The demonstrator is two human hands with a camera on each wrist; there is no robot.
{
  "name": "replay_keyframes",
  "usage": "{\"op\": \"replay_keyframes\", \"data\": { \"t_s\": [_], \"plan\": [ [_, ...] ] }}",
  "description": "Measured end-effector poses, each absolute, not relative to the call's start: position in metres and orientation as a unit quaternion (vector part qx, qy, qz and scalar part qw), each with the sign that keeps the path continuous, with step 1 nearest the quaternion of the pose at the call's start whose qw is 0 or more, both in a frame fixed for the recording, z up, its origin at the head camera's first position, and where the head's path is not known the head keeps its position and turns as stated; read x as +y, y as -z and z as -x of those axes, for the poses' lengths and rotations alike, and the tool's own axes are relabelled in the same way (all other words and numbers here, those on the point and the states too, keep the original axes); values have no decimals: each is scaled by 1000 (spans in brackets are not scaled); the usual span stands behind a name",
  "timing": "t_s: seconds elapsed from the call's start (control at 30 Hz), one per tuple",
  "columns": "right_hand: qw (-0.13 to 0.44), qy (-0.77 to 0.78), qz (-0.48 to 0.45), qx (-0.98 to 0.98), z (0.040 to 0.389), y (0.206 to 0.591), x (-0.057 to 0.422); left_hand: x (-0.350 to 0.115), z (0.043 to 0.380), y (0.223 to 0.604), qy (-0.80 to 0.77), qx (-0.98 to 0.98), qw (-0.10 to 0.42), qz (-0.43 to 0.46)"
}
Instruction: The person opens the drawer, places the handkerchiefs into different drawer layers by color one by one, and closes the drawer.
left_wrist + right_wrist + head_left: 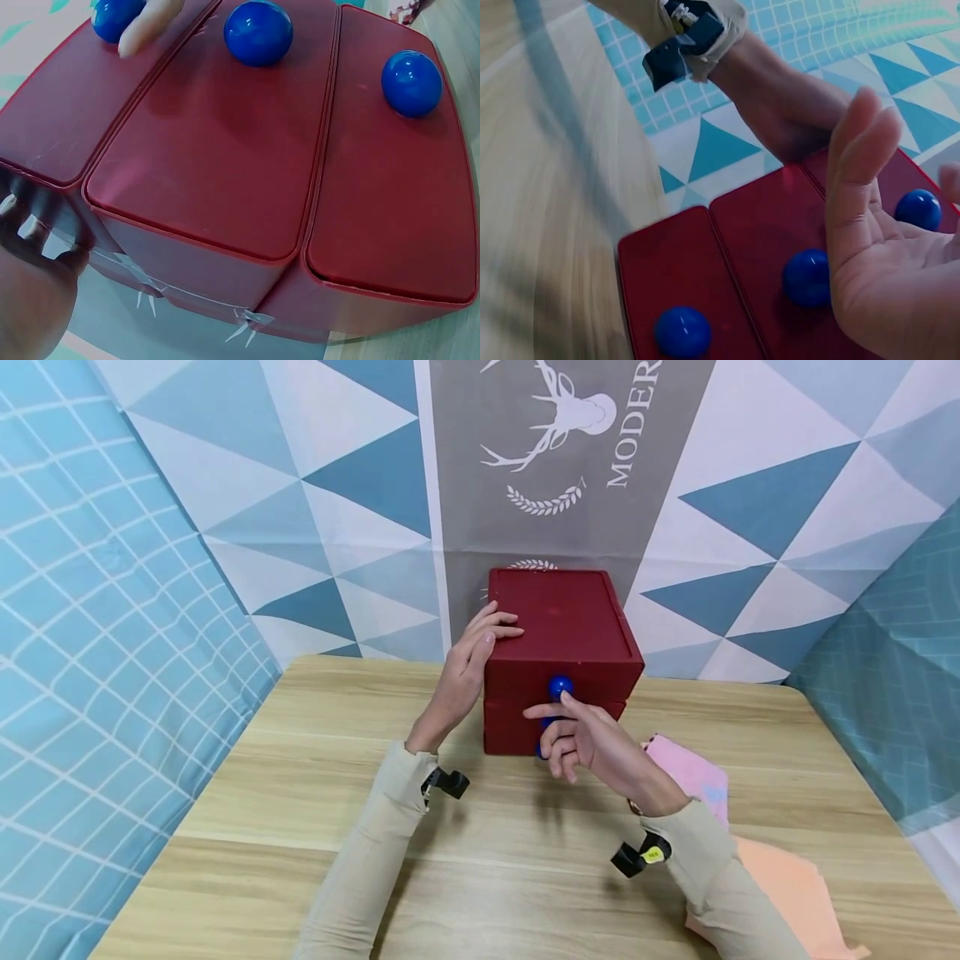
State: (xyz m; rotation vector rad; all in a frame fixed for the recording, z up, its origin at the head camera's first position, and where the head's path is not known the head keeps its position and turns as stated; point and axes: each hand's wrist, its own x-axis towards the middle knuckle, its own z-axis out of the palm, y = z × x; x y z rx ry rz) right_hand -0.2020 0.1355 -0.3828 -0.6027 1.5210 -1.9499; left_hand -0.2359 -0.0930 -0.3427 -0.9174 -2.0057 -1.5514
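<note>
A dark red box of three stacked drawers (555, 610) stands on the table, with round blue knobs on its front. My left hand (467, 668) rests on the box's left top edge, its fingers lying over the lid. In front of the drawers is my right hand (603, 752), fingers loosely bent and thumb tip right at the top knob (559, 686). The left wrist view shows a fingertip beside that knob, plus the middle knob (259, 32) and the bottom knob (412, 82). All three drawer fronts look pushed in.
Right of the box a pink cloth (697, 768) lies on the wooden table (247, 827), partly behind my right wrist. An orange cloth (787, 893) is nearer, under the right forearm. Patterned wall sheets rise behind the box and at both sides.
</note>
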Motion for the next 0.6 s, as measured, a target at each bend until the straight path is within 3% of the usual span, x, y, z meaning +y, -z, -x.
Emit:
{"op": "replay_keyframes", "data": {
  "t_s": [0.37, 0.6],
  "plan": [
    [281, 607, 165, 724, 211, 395, 152, -92, 237, 343, 562, -729, 218, 325],
    [347, 640, 148, 669, 218, 418, 144, -93, 237, 343, 561, -724, 223, 334]
  ]
}}
